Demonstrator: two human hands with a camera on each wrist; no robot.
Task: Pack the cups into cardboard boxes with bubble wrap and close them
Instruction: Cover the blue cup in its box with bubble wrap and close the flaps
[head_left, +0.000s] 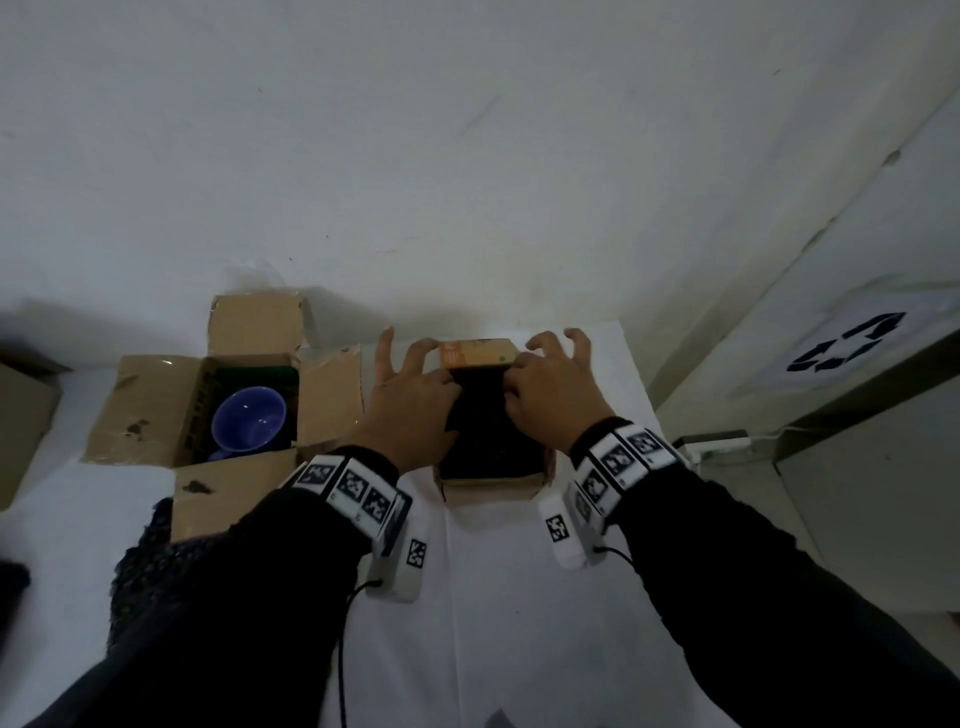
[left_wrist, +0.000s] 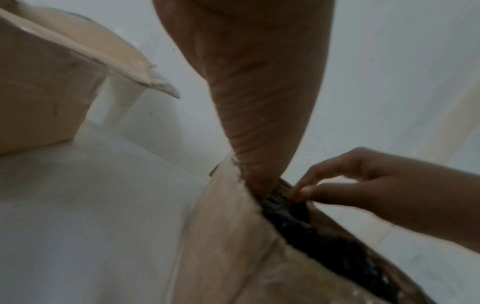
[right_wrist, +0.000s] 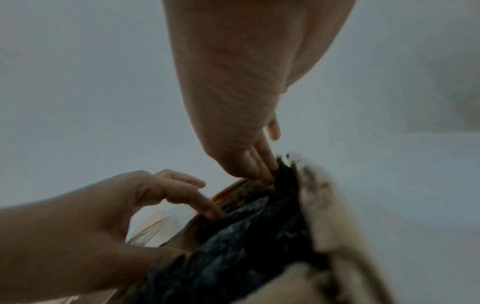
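Note:
A small cardboard box (head_left: 493, 486) stands in the middle of the white table, filled with black bubble wrap (head_left: 488, 436); its orange printed flap (head_left: 478, 352) stands up at the far side. My left hand (head_left: 415, 384) and right hand (head_left: 550, 384) flank the box, thumbs and fingertips pressing the wrap down along the walls. The right wrist view has my right fingers (right_wrist: 262, 156) pushed between wrap (right_wrist: 246, 246) and box wall. No cup shows in this box. To the left, a blue cup (head_left: 249, 418) lies inside a bigger open box (head_left: 150, 405).
A white wall rises just behind the boxes. A grey cabinet with a recycling sign (head_left: 847, 343) stands to the right, a power strip (head_left: 717, 447) beside it. Another cardboard piece (head_left: 26, 415) sits far left. Dark bubble wrap (head_left: 145, 551) lies under my left forearm.

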